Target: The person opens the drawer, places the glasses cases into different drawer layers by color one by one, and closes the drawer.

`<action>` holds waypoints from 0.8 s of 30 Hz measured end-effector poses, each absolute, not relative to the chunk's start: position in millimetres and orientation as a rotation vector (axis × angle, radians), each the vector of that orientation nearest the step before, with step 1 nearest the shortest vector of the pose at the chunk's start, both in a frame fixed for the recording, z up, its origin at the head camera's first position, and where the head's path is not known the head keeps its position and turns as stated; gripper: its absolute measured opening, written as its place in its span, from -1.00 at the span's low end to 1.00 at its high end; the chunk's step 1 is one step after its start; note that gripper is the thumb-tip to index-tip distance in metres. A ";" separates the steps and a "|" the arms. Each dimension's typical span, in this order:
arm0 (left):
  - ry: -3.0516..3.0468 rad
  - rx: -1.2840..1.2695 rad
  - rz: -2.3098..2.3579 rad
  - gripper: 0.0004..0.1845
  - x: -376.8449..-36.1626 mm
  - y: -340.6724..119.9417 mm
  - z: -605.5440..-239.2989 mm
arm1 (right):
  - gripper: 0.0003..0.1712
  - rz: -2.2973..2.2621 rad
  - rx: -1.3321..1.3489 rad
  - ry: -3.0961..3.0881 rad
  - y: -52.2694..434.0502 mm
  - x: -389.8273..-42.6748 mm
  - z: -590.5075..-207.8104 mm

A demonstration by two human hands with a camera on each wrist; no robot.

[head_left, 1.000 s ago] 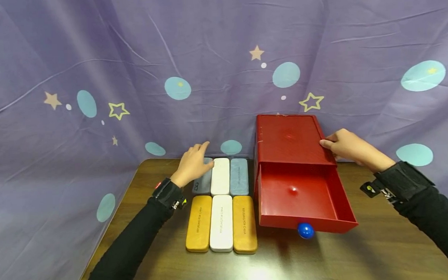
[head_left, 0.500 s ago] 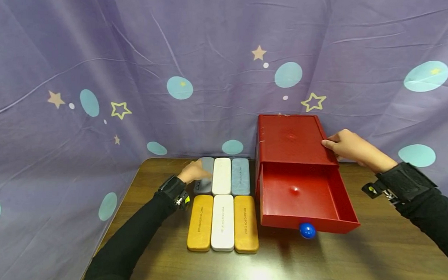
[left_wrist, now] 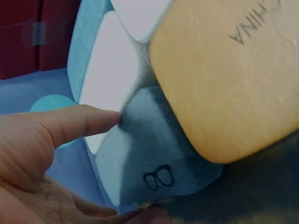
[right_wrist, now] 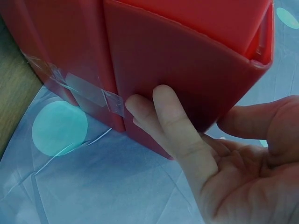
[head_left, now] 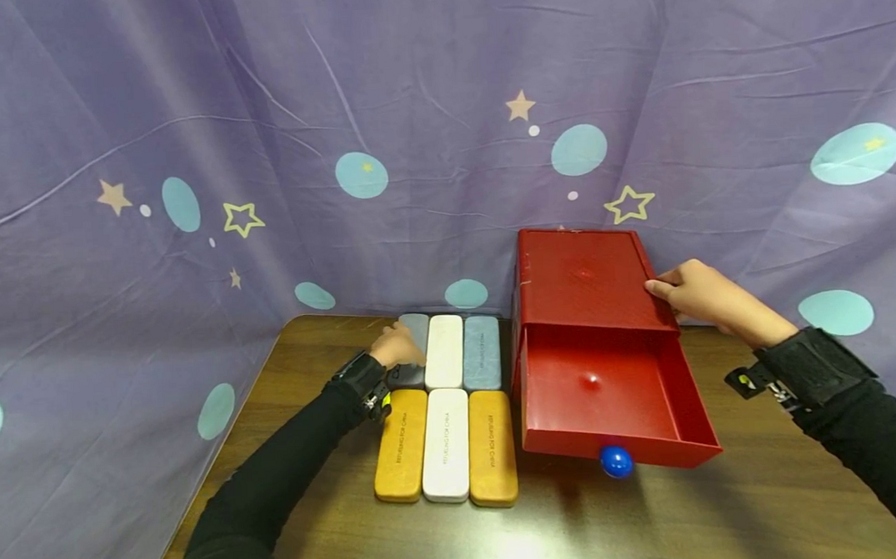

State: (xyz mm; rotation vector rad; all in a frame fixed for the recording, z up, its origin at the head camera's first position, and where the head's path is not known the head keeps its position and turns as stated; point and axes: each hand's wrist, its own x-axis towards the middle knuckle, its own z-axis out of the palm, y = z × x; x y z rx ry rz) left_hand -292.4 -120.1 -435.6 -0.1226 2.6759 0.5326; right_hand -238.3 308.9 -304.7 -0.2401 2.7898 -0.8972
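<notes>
In the head view, my left hand [head_left: 397, 347] is over the blue-grey glasses case [left_wrist: 140, 154] at the back left of a block of cases. The left wrist view has the thumb along one long side of this case, which bears a printed pair of glasses, and the fingers at its other side, pinching it. My right hand [head_left: 692, 292] rests on the right edge of a red plastic drawer cabinet [head_left: 579, 274]. Its thumb lies at the top edge and its straight fingers [right_wrist: 170, 107] press on the side wall. The cabinet's upper drawer [head_left: 591, 390] is pulled out, with nothing inside.
Beside the held case lie a white case [head_left: 444, 352] and a blue case [head_left: 481, 353]. In front are a yellow case [head_left: 401, 447], a white one [head_left: 445, 446] and another yellow one [head_left: 492, 448]. A blue knob [head_left: 616, 462] juts from the drawer front. A purple curtain [head_left: 412, 148] hangs behind.
My left hand has come down from above the back-left glasses case and closed its thumb and fingers about its sides. The right hand has stayed on the cabinet.
</notes>
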 end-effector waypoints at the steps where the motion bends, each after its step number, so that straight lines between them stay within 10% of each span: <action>1: 2.674 -0.132 0.531 0.09 -293.1 -120.3 -436.5 | -0.51 -0.899 -0.237 2.790 309.2 -238.4 -304.7; 24: 2.767 -0.137 0.346 -0.30 -296.3 -123.8 -451.5 | -0.43 -1.031 -0.147 2.655 310.8 -242.4 -300.2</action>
